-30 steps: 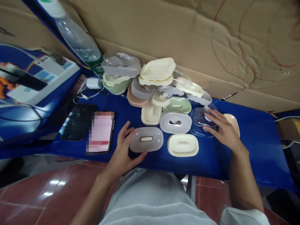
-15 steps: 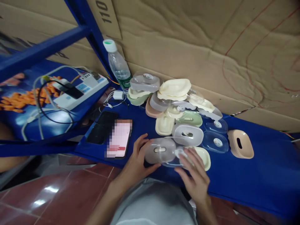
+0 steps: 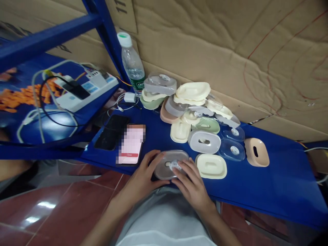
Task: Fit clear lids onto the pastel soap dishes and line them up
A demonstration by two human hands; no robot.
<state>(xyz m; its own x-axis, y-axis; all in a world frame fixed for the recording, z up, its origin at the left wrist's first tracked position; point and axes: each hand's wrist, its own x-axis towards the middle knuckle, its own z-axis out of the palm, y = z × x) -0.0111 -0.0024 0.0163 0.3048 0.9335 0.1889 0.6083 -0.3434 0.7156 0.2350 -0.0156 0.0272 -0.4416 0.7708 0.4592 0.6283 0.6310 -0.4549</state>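
At the bench's front edge lies a grey oval plastic box [image 3: 159, 170], like a soap dish, with a slot in its middle. Around its left side curve the fingers and thumb of my left hand [image 3: 143, 174], steadying it. A clear plastic lid [image 3: 176, 153] with a round white sticker covers the box. My right hand [image 3: 191, 182] grips the lid's right side, fingertips on top by the sticker and thumb at the near edge. Whether the lid is seated is hidden. Just right of my right hand rests a cream oval tray [image 3: 212, 166].
Behind are a grey box [image 3: 204, 141], clear lids [image 3: 232, 150] and a pile of cream trays [image 3: 193, 91]. A peach box [image 3: 257, 152] stands at right. To the left are a phone [image 3: 131, 145], a water bottle [image 3: 133, 68] and a power strip [image 3: 87, 94].
My right hand has moved left with the clear lid, which now lies over the grey box instead of jutting out to its right. The cream tray is uncovered. My left hand still holds the box.
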